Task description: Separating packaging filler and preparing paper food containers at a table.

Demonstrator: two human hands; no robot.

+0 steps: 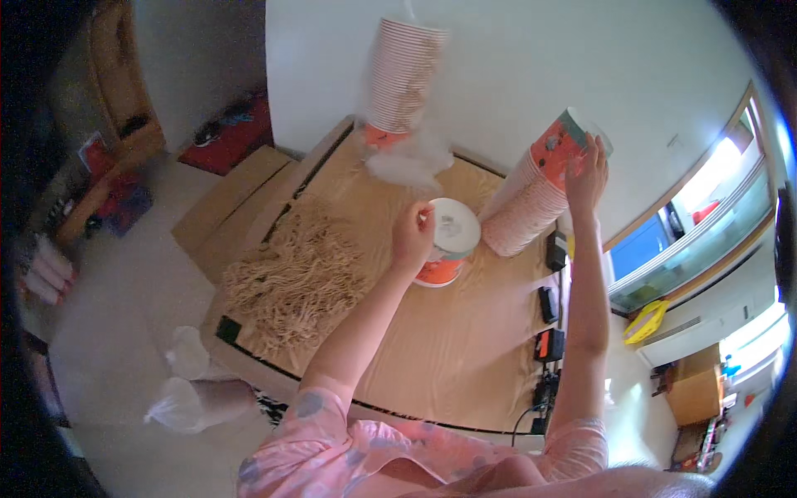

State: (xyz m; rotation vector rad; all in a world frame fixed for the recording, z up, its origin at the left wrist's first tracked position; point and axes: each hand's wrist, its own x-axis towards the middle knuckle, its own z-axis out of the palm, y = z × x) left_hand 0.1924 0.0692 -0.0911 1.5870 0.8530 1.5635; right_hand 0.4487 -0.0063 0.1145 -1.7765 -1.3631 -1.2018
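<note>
A round paper tub (pixel 455 228), orange with a green band and a pale printed top, stands at the middle of the table. My left hand (pixel 413 239) is closed at its left upper edge, fingers curled in; I cannot make out what is between them. To the right, a tall stack of nested paper tubs (pixel 525 206) leans with its upper end to the right. My right hand (pixel 588 178) is closed round the red and green tub (pixel 561 148) at that upper end. Part of this tub is behind my fingers.
Another tall tub stack (pixel 407 75) in clear plastic stands at the back. A heap of tan, noodle-like strands (pixel 295 278) covers the left of the wood-topped table (pixel 448 357). Black devices (pixel 548 344) line its right edge. A cardboard box (pixel 232 207) and bagged stacks (pixel 207 402) lie left.
</note>
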